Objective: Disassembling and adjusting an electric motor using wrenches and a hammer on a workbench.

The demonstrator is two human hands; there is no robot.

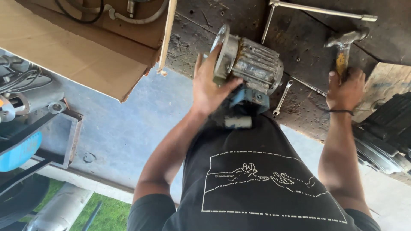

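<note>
Looking down from the head camera: left hand (212,87) pressed flat against the round end plate of an electric motor (248,66), fingers (214,53) spread and laid over the plate's rim rather than wrapped round it, thumb hooked under the housing. Motor ribbed, grey and rusty, lying on its side at the near edge of the dark wooden worktop (299,38), on a blue base (246,99) overhanging that edge just above the black shirt (257,184). Right hand (346,89) clenched round the yellowish handle of a hammer (344,47), knuckles up, a dark band on the wrist; hammer head pointing toward the worktop's far edge, well apart from the motor. Small spanner (282,98) flat on the worktop between motor and right hand, just beside the motor's rear end. Long metal bar tool (325,11) along the far edge, beyond the hammer head. Cardboard box (77,47) past the worktop's left edge, hoses inside it. Black machine parts (385,132) off the right edge, beside the right forearm.
</note>
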